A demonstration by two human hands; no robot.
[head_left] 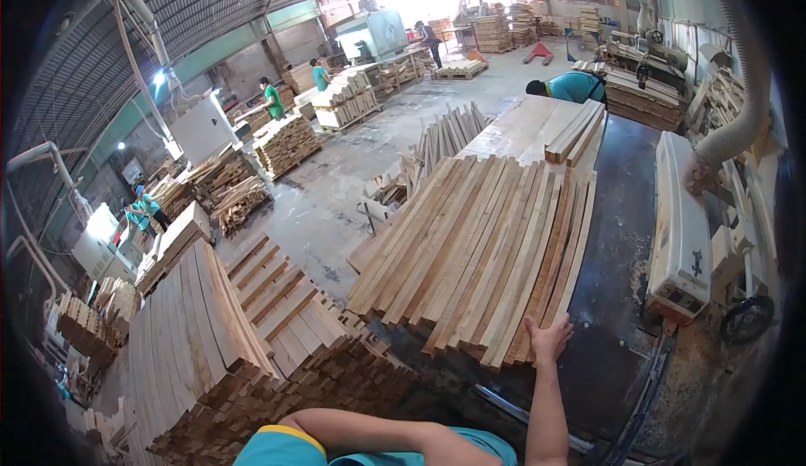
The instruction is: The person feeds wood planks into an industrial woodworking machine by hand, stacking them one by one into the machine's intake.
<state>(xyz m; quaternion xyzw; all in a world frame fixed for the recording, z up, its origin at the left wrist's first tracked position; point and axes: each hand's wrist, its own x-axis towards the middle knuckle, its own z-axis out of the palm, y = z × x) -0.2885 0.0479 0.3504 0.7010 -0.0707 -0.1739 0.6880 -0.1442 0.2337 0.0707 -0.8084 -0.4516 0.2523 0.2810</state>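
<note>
A wide row of long wooden strips (470, 248) lies side by side on the dark machine table (625, 239), their near ends uneven. At the near right corner of the row, my right hand (550, 337) grips the end of the outermost strip, thumb on the left and fingers on the right. My left arm bends across the bottom of the view, and its hand is out of sight. A few shorter wooden pieces (575, 130) rest on the pale board (520, 126) beyond the row.
Stacked lumber (185, 323) stands close on my left. To the right are a white machine housing (682, 231), a ribbed hose (743, 122) and a black handwheel (747, 319). A person (575, 86) bends over at the table's far end. Several other people work farther back.
</note>
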